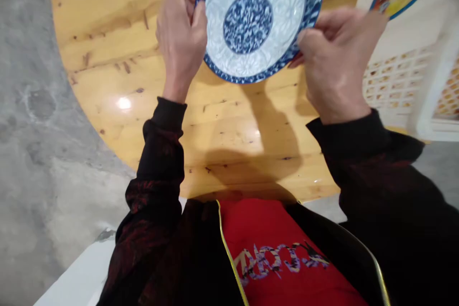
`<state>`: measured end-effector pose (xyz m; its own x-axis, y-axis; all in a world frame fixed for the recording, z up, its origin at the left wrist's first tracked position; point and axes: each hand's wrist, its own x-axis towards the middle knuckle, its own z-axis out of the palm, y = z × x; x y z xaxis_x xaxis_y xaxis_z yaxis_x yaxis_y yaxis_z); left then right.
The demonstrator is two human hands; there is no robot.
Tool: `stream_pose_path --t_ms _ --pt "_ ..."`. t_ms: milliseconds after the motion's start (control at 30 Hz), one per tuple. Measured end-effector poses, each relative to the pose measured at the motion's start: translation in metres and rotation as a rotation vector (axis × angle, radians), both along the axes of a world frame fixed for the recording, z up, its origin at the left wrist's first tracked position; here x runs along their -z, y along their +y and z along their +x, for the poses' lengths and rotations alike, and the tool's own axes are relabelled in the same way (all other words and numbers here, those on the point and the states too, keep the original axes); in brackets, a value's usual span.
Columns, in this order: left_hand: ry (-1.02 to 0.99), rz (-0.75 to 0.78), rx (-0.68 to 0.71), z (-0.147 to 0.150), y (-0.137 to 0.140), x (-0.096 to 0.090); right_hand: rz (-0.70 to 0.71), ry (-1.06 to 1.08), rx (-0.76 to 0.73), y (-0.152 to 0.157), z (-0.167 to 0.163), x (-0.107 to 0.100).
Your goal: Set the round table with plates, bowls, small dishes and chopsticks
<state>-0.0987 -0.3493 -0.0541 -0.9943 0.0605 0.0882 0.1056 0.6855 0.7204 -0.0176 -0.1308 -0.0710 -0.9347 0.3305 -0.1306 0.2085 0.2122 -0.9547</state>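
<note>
While left fingers [200,18] and right fingers [311,42] pinch plate [247,24] | knotty wooden table [107,67] gleams beneath | grey floor [32,167] alongside

I have my left arm [154,177] reaching forward from the bottom edge of my view, its wrist [175,91] nearly straight. The left hand [182,33] stands upright, thumb on the inner side, fingers curled in a grip. My right arm [380,177] slants in from the lower right; the right hand [337,57], slightly blurred, turns inward, thumb pointing left, fingers bent, gripping too.
</note>
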Motion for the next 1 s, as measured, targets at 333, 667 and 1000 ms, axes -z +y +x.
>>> stream_pose_path --t_ms 333,667,1000 --pt "-0.081 0.152 0.035 0.179 -0.051 0.081 -0.083 -0.255 0.000 -0.023 0.170 0.057" --pt "-0.224 0.156 -0.089 0.247 -0.056 0.108 -0.063 -0.306 -0.017 -0.030 0.216 0.087" --pt "-0.204 0.215 -0.237 0.262 -0.050 0.114 0.042 -0.270 -0.118 -0.026 0.213 0.101"
